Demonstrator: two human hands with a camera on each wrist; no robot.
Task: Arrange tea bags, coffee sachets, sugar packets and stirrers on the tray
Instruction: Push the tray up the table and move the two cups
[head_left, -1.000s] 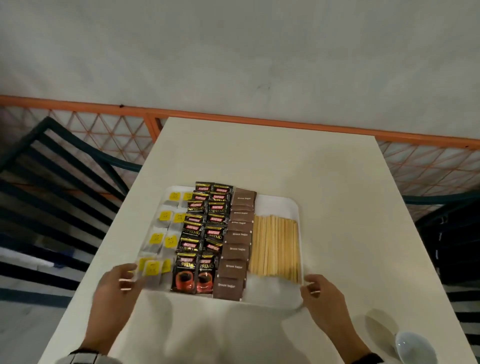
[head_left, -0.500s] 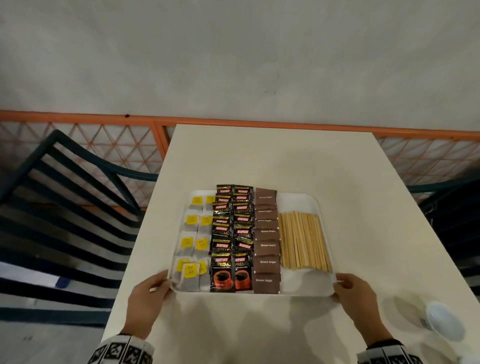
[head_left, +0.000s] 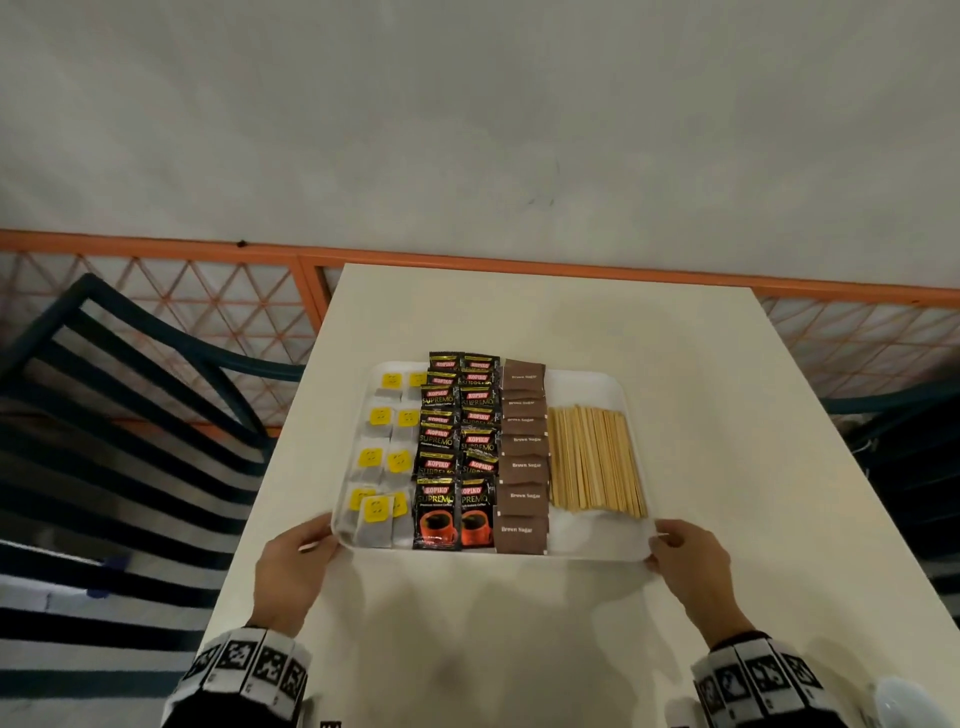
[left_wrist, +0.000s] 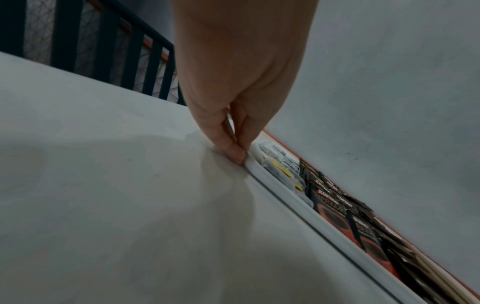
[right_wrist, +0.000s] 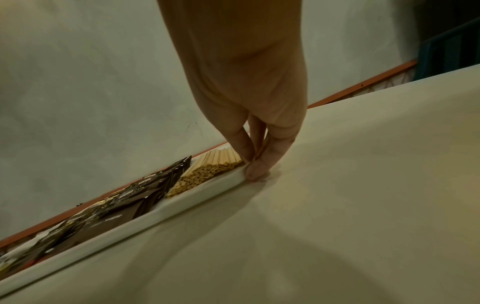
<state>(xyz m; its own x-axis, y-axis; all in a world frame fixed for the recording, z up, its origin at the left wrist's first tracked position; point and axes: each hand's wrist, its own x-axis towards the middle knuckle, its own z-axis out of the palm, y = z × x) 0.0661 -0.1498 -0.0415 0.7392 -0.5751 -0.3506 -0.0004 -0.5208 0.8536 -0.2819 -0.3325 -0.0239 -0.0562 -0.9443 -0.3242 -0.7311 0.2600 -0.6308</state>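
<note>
A white tray (head_left: 587, 387) lies on the table. From left to right it holds rows of tea bags (head_left: 382, 457) with yellow tags, black coffee sachets (head_left: 457, 452), brown sugar packets (head_left: 523, 467) and a bundle of wooden stirrers (head_left: 595, 462). My left hand (head_left: 317, 540) pinches the tray's near left corner. In the left wrist view the left hand (left_wrist: 240, 154) closes thumb and finger on the rim (left_wrist: 285, 191). My right hand (head_left: 662, 543) pinches the near right corner. The right wrist view shows the right hand (right_wrist: 253, 166) on the rim (right_wrist: 182, 203) beside the stirrers (right_wrist: 207, 170).
The cream table (head_left: 519, 312) ends at an orange railing (head_left: 311, 260) at the far side. Dark slatted chairs stand to the left (head_left: 130, 415) and right (head_left: 909, 441). A white cup (head_left: 904, 701) sits at the table's near right corner.
Both hands have stayed at the tray's near corners. The tray now looks squarer to the table than a second ago, and my head view has shifted.
</note>
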